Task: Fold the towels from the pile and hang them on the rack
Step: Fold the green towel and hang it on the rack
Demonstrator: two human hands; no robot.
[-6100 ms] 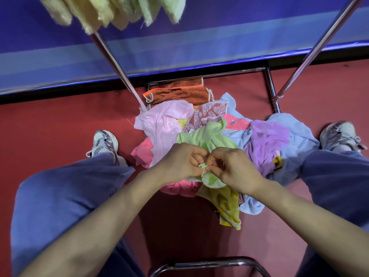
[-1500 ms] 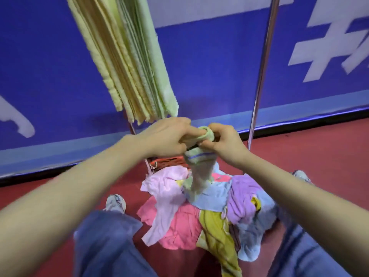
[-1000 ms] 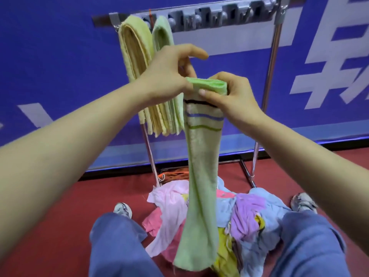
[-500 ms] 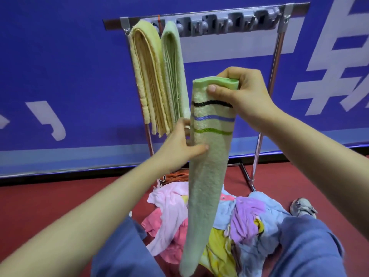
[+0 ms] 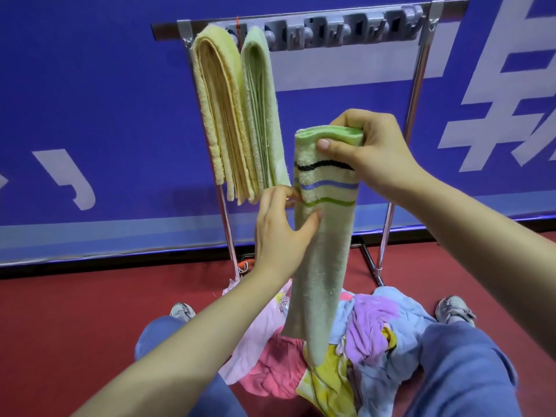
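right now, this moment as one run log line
right-hand grip: holds folded top of striped green towel | left-hand grip: pinches its left edge | rack: yellow towel, pale green towel hung | pile: on floor

A deep blue wall fills the back, printed with large white characters (only parts of them show). Lower down runs a paler blue band, then a black strip where the wall meets the dark red floor, evenly lit.

Blue banner: large white characters, cropped, unreadable. Pale pink cloth: small print, too blurred to read.
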